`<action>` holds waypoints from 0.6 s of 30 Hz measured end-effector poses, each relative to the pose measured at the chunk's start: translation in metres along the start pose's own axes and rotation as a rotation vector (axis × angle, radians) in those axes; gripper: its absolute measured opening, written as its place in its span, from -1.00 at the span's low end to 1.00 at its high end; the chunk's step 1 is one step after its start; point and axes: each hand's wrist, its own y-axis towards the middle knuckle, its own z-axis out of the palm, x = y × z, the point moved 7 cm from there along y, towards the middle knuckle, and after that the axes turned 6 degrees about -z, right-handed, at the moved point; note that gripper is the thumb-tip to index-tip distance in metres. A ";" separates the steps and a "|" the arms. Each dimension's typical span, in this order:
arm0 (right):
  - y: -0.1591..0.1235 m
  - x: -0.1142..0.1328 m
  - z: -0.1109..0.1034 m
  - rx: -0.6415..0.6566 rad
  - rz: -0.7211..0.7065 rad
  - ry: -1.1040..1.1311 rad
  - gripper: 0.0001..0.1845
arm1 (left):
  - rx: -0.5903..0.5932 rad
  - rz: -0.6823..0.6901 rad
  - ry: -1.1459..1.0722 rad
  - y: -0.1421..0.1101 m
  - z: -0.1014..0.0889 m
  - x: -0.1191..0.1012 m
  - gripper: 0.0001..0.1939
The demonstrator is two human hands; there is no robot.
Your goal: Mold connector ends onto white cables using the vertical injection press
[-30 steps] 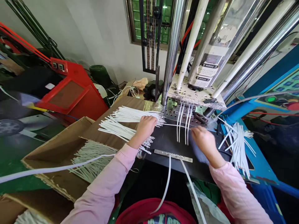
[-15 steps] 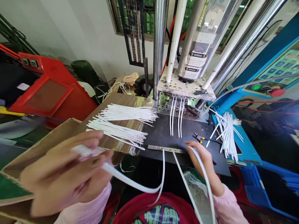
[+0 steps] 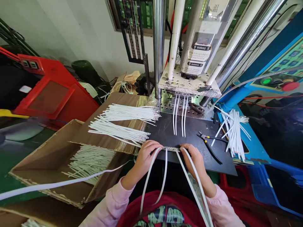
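A slotted metal bar (image 3: 171,148) lies along the front edge of the black work plate. Several flat white strips (image 3: 165,173) run from it down over my lap. My left hand (image 3: 145,156) is closed on the bar's left end, with the outermost left strip (image 3: 147,183) at its fingertips. On the other side, my right hand (image 3: 193,157) pinches the right end, and another strip (image 3: 198,176) curves down past its thumb. More white strips (image 3: 183,116) stick out from under the press plate (image 3: 189,86). How the strip ends sit in the bar is partly hidden by my fingers.
Two bundles of white strips (image 3: 118,127) lie on the brown board. A cardboard box (image 3: 54,186) with more strips stands below left, with a long loose strip (image 3: 71,180) across it. Yellow-black cutters (image 3: 210,146) and another strip pile (image 3: 234,134) are at right.
My left hand has come from the near left, where it held up a strip, to the bar's left end. My right hand has shifted slightly left onto the bar. The box contents now show.
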 end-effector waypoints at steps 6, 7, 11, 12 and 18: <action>0.000 -0.005 -0.003 -0.019 0.051 0.110 -0.84 | 0.037 -0.005 0.080 0.004 0.005 0.003 -0.86; 0.000 -0.004 -0.003 -0.018 0.045 0.123 -0.85 | 0.052 0.018 0.115 0.003 0.006 0.000 -0.86; 0.001 -0.002 -0.004 -0.017 0.015 0.145 -0.86 | 0.091 0.091 0.251 -0.001 0.011 -0.007 -0.82; 0.001 -0.001 -0.004 -0.019 0.007 0.140 -0.86 | 0.091 0.094 0.259 -0.002 0.012 -0.007 -0.82; 0.008 0.005 -0.003 0.041 -0.003 0.048 -0.84 | 0.087 0.031 0.246 0.003 0.016 0.000 -0.84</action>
